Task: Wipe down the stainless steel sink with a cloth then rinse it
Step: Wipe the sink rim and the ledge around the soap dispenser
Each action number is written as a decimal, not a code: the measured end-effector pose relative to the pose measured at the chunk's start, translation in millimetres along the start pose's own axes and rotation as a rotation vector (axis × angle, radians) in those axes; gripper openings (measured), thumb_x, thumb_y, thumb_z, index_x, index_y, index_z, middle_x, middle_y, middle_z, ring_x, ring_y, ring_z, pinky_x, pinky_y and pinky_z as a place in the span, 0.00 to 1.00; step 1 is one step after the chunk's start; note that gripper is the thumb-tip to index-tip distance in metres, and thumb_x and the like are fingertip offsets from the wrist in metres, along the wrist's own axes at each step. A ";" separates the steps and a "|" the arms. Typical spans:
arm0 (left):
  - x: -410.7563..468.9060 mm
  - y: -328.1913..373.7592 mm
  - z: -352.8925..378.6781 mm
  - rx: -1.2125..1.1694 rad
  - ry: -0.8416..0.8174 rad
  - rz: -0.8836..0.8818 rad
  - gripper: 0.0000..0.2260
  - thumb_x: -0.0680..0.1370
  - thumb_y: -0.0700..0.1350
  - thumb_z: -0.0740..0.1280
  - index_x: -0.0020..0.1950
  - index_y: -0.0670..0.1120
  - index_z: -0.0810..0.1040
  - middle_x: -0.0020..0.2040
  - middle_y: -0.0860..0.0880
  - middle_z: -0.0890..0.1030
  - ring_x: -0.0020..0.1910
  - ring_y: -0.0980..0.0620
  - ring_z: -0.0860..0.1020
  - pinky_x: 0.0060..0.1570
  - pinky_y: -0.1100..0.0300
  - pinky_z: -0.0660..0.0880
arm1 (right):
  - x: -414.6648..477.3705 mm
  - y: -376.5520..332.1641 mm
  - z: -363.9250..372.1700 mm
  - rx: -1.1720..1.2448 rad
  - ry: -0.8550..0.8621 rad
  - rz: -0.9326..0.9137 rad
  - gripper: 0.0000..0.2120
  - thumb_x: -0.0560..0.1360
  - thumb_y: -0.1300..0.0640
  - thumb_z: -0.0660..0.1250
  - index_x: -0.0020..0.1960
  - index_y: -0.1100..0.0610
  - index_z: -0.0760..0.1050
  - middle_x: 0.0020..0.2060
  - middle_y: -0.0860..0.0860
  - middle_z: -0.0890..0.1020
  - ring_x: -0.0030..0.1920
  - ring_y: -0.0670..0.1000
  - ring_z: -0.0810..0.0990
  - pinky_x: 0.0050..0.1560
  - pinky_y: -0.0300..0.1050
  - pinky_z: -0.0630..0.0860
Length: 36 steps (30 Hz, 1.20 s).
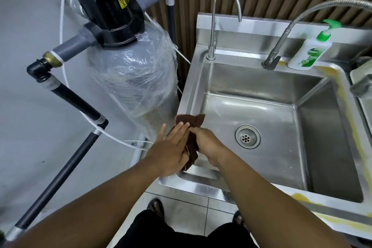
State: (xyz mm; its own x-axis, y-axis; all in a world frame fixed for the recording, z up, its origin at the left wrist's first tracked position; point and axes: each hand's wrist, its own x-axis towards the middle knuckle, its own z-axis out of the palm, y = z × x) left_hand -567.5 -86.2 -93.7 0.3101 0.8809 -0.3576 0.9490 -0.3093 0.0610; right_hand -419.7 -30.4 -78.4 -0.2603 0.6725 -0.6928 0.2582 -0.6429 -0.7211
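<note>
Stainless steel sink (261, 80): wiping barely begun

It fills the right of the scene. At its near-left corner the brown cloth (191, 121) is between both hands: the right hand (207, 143) grips it, the left hand (173, 147) lies flat against it, fingers straight. Yellowish residue (342, 92) lines the right and near rim and no water runs, so both steps look mostly ahead. The pump bottle (310, 52) on the far ledge reads "Dettol".

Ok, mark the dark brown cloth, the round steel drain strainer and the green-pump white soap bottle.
dark brown cloth (191, 120): head view, upper flap above the fingers.
round steel drain strainer (246, 137): head view, perforated centre.
green-pump white soap bottle (309, 54): head view, labelled body.
</note>
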 end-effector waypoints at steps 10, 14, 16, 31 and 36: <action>83.0 -25.4 -43.4 0.058 -0.075 -0.002 0.31 0.84 0.55 0.48 0.82 0.45 0.39 0.82 0.50 0.37 0.80 0.54 0.35 0.76 0.41 0.32 | 52.6 -50.8 -29.2 0.195 0.033 -0.027 0.21 0.84 0.46 0.56 0.70 0.56 0.74 0.61 0.55 0.82 0.58 0.51 0.81 0.67 0.49 0.74; 84.5 -25.7 -47.4 0.055 -0.081 0.000 0.34 0.84 0.61 0.48 0.82 0.45 0.40 0.82 0.49 0.37 0.80 0.53 0.34 0.76 0.42 0.30 | 52.1 -49.9 -29.8 0.135 -0.007 -0.048 0.20 0.84 0.43 0.55 0.67 0.52 0.76 0.57 0.51 0.83 0.58 0.49 0.81 0.68 0.48 0.74; 76.1 -24.8 -45.4 0.055 -0.082 0.015 0.36 0.83 0.63 0.49 0.82 0.44 0.40 0.82 0.49 0.37 0.80 0.53 0.34 0.76 0.42 0.31 | 44.2 -43.9 -27.0 0.107 -0.038 -0.067 0.16 0.84 0.42 0.54 0.62 0.47 0.76 0.51 0.48 0.83 0.54 0.47 0.81 0.66 0.46 0.75; -54.3 -1.5 5.7 0.177 0.175 0.258 0.33 0.82 0.65 0.49 0.75 0.42 0.70 0.66 0.45 0.74 0.70 0.44 0.69 0.75 0.32 0.41 | -30.8 8.0 -4.8 -0.640 -0.166 -0.031 0.31 0.80 0.34 0.52 0.62 0.56 0.79 0.57 0.54 0.83 0.54 0.53 0.81 0.64 0.53 0.74; -86.0 13.6 24.9 0.183 0.250 0.244 0.30 0.82 0.65 0.51 0.68 0.45 0.77 0.57 0.48 0.77 0.59 0.45 0.74 0.74 0.31 0.50 | -57.4 34.4 7.3 -1.056 -0.068 -0.233 0.26 0.83 0.40 0.52 0.58 0.59 0.77 0.52 0.58 0.82 0.50 0.57 0.80 0.49 0.50 0.75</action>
State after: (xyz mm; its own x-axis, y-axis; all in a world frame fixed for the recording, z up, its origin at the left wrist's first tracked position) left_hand -582.7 -175.1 -85.4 0.5508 0.8268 -0.1139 0.8271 -0.5590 -0.0587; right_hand -402.7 -93.8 -63.5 -0.4489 0.6946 -0.5621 0.8583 0.1603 -0.4875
